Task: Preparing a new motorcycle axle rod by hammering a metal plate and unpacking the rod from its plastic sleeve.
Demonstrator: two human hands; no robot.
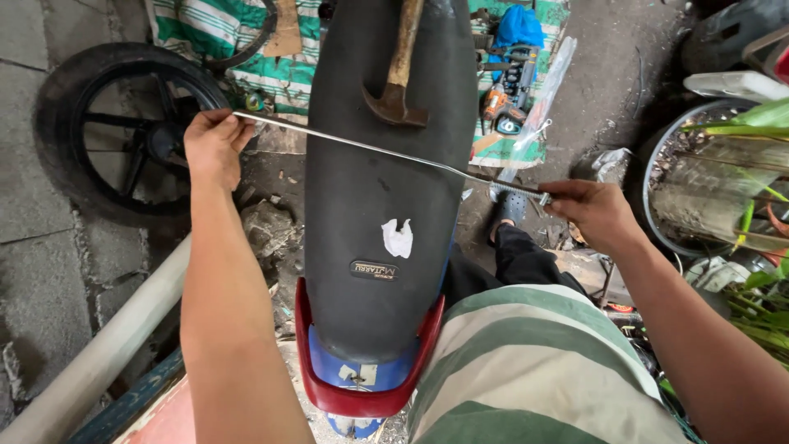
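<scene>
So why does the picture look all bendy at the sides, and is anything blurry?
Head view: the wide lens bows the edges, so the pale pipe and wheel curve outward. Soft, even daylight, no hard shadows. The seat shows only a dull sheen. The left hand, right hand and metal rod look sharp; the striped shirt, closest, looks slightly soft.

A rusty hammer (pixel 396 82) lies on the black seat (pixel 386 214), a wheel (pixel 123 131) leaning nearby.
</scene>
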